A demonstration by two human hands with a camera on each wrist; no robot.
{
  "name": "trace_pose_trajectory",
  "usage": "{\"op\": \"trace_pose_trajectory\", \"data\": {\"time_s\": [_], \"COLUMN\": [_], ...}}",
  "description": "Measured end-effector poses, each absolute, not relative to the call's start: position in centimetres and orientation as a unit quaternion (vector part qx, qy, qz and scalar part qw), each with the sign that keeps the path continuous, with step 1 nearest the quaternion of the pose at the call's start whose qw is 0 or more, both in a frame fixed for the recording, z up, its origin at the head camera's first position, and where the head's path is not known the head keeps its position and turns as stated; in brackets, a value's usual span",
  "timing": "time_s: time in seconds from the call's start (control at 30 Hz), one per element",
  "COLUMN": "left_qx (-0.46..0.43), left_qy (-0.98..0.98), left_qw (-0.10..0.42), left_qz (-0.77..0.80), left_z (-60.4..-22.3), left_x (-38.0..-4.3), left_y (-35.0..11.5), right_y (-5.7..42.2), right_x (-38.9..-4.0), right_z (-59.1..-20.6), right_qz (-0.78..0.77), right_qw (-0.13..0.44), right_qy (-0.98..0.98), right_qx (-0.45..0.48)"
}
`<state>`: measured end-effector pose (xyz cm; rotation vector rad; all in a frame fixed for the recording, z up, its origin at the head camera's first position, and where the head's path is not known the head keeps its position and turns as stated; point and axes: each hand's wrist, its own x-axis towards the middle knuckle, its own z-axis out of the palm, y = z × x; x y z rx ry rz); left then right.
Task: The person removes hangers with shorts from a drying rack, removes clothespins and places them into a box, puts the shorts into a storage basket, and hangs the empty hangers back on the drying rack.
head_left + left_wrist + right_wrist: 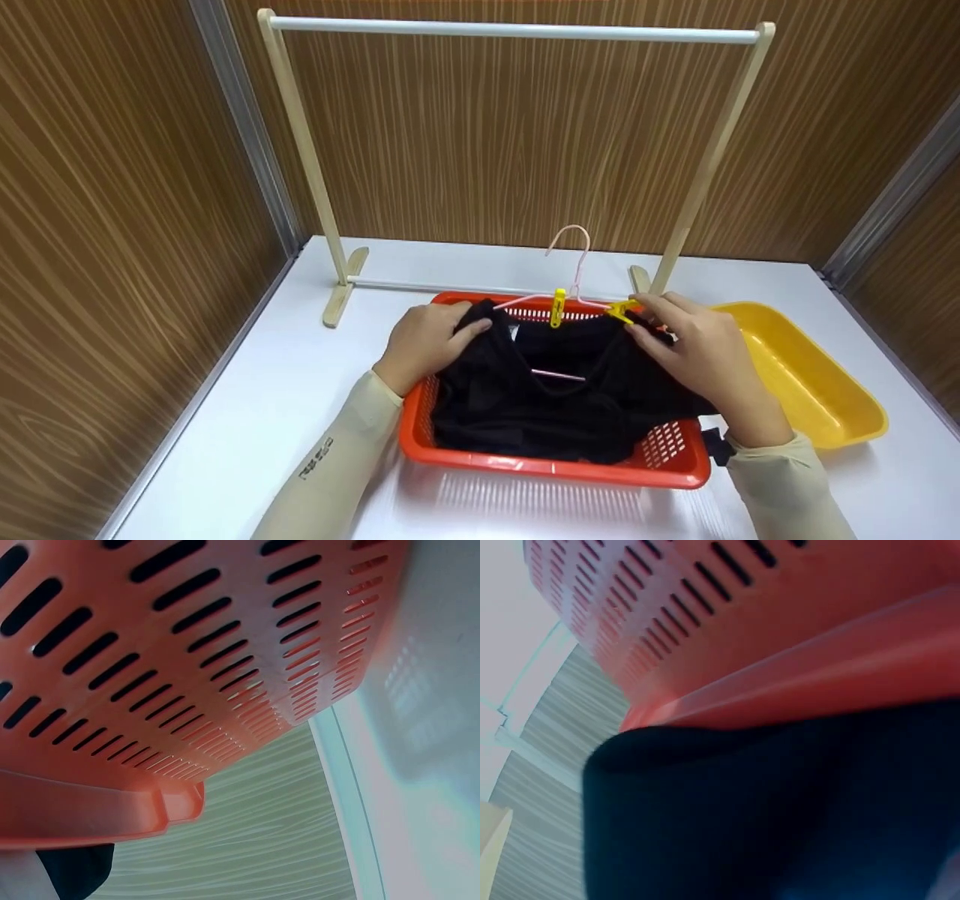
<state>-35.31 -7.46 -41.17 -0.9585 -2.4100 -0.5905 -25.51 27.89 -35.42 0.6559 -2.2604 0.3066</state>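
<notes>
A black garment with a wide neckline lies over a red slotted basket, with a pink hanger inside it and the hook standing up. My left hand pinches the cloth at the left shoulder, thumb on top. At the right shoulder, my right hand pinches a yellow clothespin between thumb and index finger. Another yellow clothespin stands upright on the hanger near the neckline. The right wrist view is largely filled by dark cloth hanging over the basket rim.
Behind the basket stands a wooden rack with a white top rail and a low bar near the table. A yellow tray sits to the right, partly behind my right hand. Wood-patterned panels enclose the white table.
</notes>
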Motion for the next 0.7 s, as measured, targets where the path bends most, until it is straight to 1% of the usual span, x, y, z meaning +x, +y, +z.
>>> {"op": "trace_pose_trajectory", "data": {"time_s": [0.3,0.53,0.7], "left_qx": [-0.357,-0.359,-0.357], "left_qy": [-0.874,-0.871,-0.872], "left_qw": [0.246,0.253,0.254], "left_qz": [-0.219,-0.218,-0.221], "left_z": [-41.15,-41.21,-41.22], "left_x": [-35.36,-35.45,-35.41], "left_y": [-7.57,-7.59,-7.59], "right_y": [27.38,27.34,27.25], "right_x": [-24.76,-24.64,-24.6], "right_z": [-34.71,-34.68,-34.78], "right_qz": [0.105,0.105,0.11], "right_qw": [0.372,0.379,0.368], "right_qy": [-0.894,-0.892,-0.898], "right_qx": [0.226,0.224,0.215]}}
